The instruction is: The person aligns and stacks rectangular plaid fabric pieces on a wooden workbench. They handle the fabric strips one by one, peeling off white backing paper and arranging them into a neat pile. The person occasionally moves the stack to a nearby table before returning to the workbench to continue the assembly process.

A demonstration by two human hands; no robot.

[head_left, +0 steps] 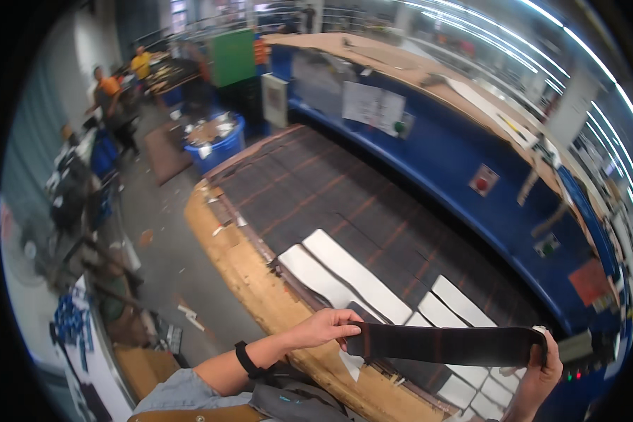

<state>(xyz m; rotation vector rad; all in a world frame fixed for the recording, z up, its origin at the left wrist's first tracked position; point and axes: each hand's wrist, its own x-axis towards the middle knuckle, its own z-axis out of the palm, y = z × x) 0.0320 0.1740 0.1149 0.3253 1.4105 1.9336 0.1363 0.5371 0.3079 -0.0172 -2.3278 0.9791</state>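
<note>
Both hands pinch the dark strip (443,344) by its ends — left hand (323,327) and right hand (541,369) closed on it, holding it flat above the bench (260,281) and its white pieces (352,271) — it looks thin, light, bendy, so end grips suit.

The dark strip (443,344) looks like matt, flexible leather or rubber, the white strips (355,274) smooth and matt, the bench edge (260,281) worn bare wood, the blue machine housing (464,162) glossy painted metal.
</note>
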